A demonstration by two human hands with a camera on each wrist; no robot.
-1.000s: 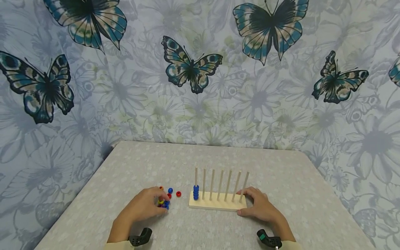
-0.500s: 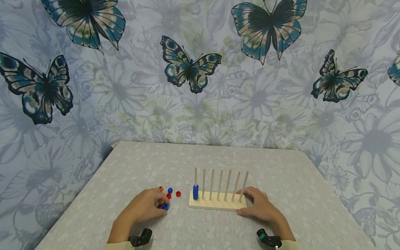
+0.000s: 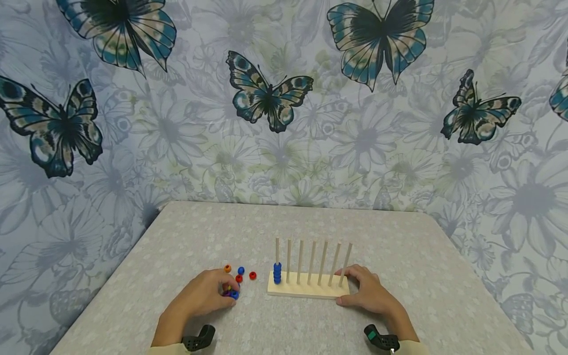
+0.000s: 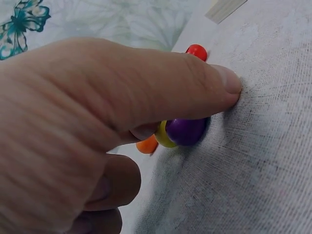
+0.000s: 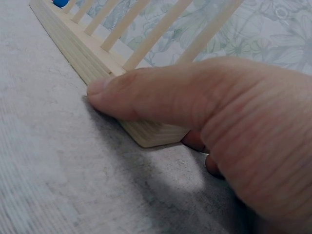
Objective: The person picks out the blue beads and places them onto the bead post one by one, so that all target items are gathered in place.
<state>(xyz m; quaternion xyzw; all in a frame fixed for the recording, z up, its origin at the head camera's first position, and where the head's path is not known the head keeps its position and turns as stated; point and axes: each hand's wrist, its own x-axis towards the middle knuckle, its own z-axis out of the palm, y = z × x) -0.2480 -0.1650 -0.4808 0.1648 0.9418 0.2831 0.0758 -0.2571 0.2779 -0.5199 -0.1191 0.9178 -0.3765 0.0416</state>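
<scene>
A wooden bead rack [image 3: 306,293] stands on the table, with several upright pegs; blue beads [image 3: 277,274] are stacked on its leftmost peg. My right hand [image 3: 366,292] grips the rack's right end, the thumb [image 5: 131,92] along the front edge and the fingers behind. Left of the rack, my left hand [image 3: 206,293] curls over loose beads, its thumb and index fingertips at either side of a blue bead [image 3: 234,295]. The left wrist view shows a purple bead [image 4: 186,131] and a yellow bead [image 4: 165,135] behind the thumb; the blue bead is hidden there.
Beyond the left hand lie an orange bead [image 3: 228,268], another blue bead [image 3: 241,270] and two red beads, one [image 3: 253,275] nearer the rack. A pale patterned cloth covers the table [image 3: 293,224], which meets a butterfly-print wall [image 3: 270,167] at the back.
My left index finger has come down and in towards the thumb, around a blue bead; the beads near it have shifted slightly. The right hand keeps its hold on the rack.
</scene>
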